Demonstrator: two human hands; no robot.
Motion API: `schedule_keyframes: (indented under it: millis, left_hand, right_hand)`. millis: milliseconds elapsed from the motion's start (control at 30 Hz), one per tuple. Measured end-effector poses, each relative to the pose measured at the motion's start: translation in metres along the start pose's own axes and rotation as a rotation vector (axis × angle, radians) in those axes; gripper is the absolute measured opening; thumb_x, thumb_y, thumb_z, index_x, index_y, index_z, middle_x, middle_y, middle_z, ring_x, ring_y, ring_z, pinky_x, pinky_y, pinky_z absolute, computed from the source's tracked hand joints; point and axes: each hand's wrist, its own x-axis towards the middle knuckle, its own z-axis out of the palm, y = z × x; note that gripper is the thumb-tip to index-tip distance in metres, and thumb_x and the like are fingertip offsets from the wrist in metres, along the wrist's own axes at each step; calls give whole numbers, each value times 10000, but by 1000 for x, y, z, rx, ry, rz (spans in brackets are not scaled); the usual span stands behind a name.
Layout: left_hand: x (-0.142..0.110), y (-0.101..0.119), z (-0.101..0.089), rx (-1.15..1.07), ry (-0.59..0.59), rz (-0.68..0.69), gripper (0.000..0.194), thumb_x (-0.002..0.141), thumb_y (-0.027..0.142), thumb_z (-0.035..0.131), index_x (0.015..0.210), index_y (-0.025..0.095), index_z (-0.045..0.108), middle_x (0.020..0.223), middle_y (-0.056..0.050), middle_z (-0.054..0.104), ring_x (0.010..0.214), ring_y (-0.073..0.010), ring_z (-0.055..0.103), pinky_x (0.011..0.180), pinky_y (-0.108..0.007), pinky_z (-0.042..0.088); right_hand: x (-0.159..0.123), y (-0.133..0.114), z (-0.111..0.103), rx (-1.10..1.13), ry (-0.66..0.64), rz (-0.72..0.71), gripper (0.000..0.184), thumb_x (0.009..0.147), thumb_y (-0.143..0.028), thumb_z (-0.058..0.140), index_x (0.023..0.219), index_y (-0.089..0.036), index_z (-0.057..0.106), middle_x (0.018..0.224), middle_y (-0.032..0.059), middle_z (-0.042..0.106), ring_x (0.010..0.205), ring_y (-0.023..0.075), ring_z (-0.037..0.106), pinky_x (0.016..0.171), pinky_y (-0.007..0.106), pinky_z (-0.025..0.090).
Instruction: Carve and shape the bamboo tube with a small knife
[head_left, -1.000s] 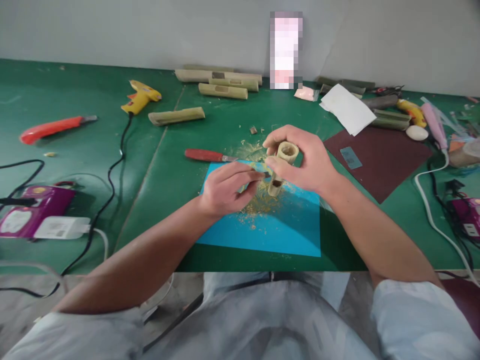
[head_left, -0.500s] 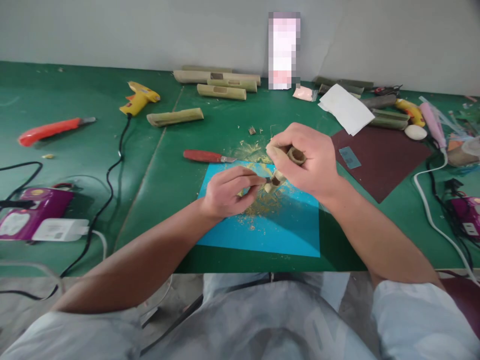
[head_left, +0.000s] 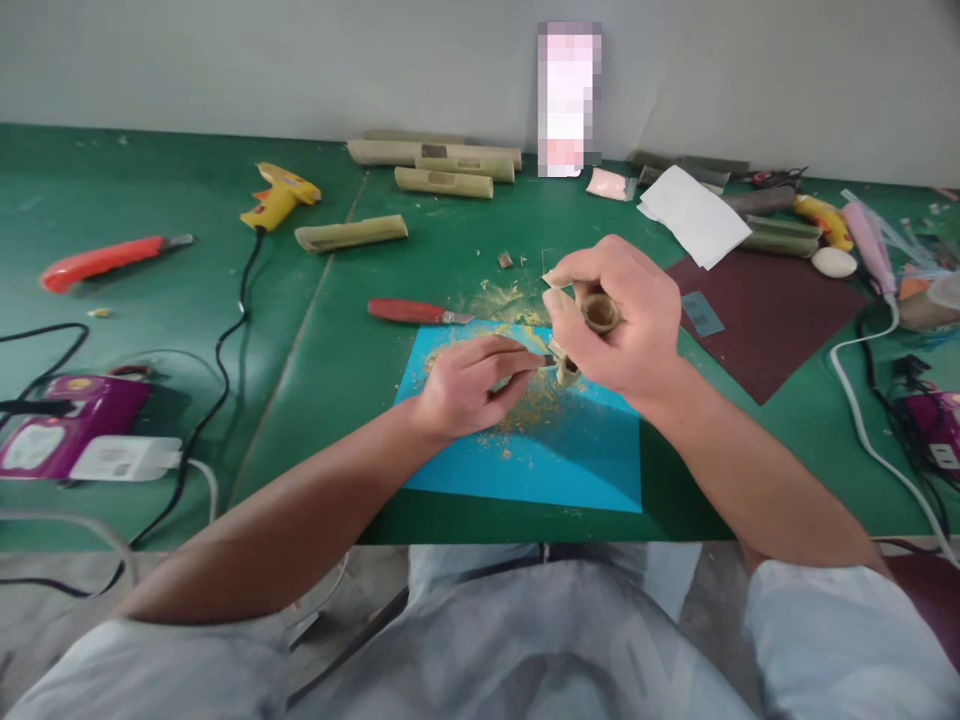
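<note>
My right hand [head_left: 622,310] is curled around a short bamboo tube [head_left: 568,372] with a hollow open end facing me. The tube's lower part, with a dark notch cut in its side, sticks out below my fingers, tilted over the blue sheet [head_left: 600,470]. My left hand [head_left: 480,385] is closed, thumb and fingers pinching a small dark flat piece [head_left: 550,360] against the notched part; most of this piece is hidden. Pale shavings [head_left: 517,420] lie scattered under both hands. Just beyond my left hand rests a red-handled knife [head_left: 409,311].
Several cut bamboo tubes [head_left: 442,183] line the back. At left lie a yellow glue gun [head_left: 277,195], an orange cutter [head_left: 105,262] and a purple power strip [head_left: 112,410]. To the right are brown sandpaper [head_left: 765,330], white paper [head_left: 694,215] and cables.
Both hands have shifted slightly right. The bamboo tube has turned in my right hand, and its notched end has moved right. My right index finger and thumb are now further apart.
</note>
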Motion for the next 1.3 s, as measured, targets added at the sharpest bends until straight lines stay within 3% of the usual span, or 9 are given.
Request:
schedule_keyframes:
  millis: [200,400,533,700,933,1100,1300]
  left_hand:
    - [3,5,9,-40,-31,-32,147,953,150,630,1078,173,703,1008,-54,750,892,-127,737,828,-231,610]
    - [3,4,17,-3,-123,-86,206,989,203,570,1120,202,730,1035,-60,752,853,-127,734,795,-236,608]
    - [3,4,20,-48,-123,-103,235,980,164,548,1133,186,726,1000,-74,736,823,-133,716,759,-250,598]
    - [2,5,18,-78,-127,-113,232,978,168,550,1136,182,719,1011,-82,725,839,-137,709,777,-263,594]
    - [4,3,19,-82,-129,-118,222,986,176,536,1126,189,708,1006,-73,725,850,-136,707,784,-256,591]
    - [6,8,20,-40,-153,-86,217,977,123,494,1034,155,701,932,-73,707,773,-136,680,704,-251,564]
    - [5,14,12,167,-212,56,234,962,115,493,1104,148,676,870,-57,693,748,-155,681,673,-264,573]
  right_hand:
    - [-1,-11,12,302,71,210,321,941,-371,623,685,-238,482,668,-36,432,607,107,426,592,294,432]
    - [1,-11,17,546,101,429,369,887,-431,700,688,-237,457,648,-58,493,585,86,462,590,268,448]
    - [0,-10,18,623,75,518,321,870,-404,714,727,-247,473,557,-86,477,502,85,456,518,257,429]
    - [2,-11,18,668,50,550,234,843,-410,725,917,-265,556,548,-107,466,438,93,430,451,264,401]
    - [4,-12,16,682,-15,551,459,865,-539,686,634,-248,417,502,-75,445,451,79,400,442,239,360]
    - [0,-15,19,685,32,500,439,914,-409,633,587,-252,384,441,-80,390,416,79,340,421,245,319]
    - [-2,-13,22,632,42,526,427,909,-420,599,618,-266,327,475,-86,332,419,80,312,407,245,295]
